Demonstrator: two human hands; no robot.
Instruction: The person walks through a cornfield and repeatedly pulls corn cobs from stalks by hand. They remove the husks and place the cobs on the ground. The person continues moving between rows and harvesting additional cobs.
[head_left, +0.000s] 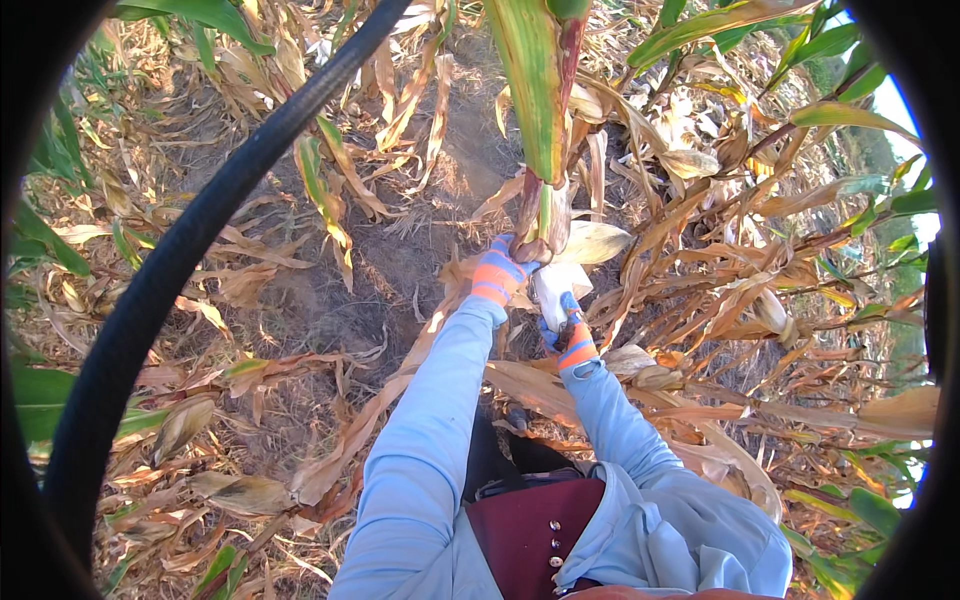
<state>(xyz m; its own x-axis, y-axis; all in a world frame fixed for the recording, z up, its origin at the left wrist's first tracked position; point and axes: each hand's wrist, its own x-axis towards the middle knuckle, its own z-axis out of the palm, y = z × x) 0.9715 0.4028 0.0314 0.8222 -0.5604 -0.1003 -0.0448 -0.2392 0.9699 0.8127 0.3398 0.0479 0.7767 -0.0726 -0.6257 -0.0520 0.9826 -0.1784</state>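
In a striped orange-and-blue glove, my left hand (504, 268) grips the corn stalk (546, 214) where the base of an ear joins it. Pale husk leaves (592, 244) spread out just right of that joint. My right hand (570, 334), gloved alike, is closed around the lower, tip end of the corn ear (553, 294), which hangs downward in whitish husk. Dark bits show on the right glove near the tip. Whether any kernels are bared cannot be told. A long green and yellow leaf (529, 82) rises above both hands.
Dry corn plants (705, 285) crowd the right side, with loose pale husks (675, 127) at the upper right. Bare soil (360, 300) strewn with dry leaves lies to the left. A thick black curved tube (187, 217) crosses the left of the view, close to the camera.
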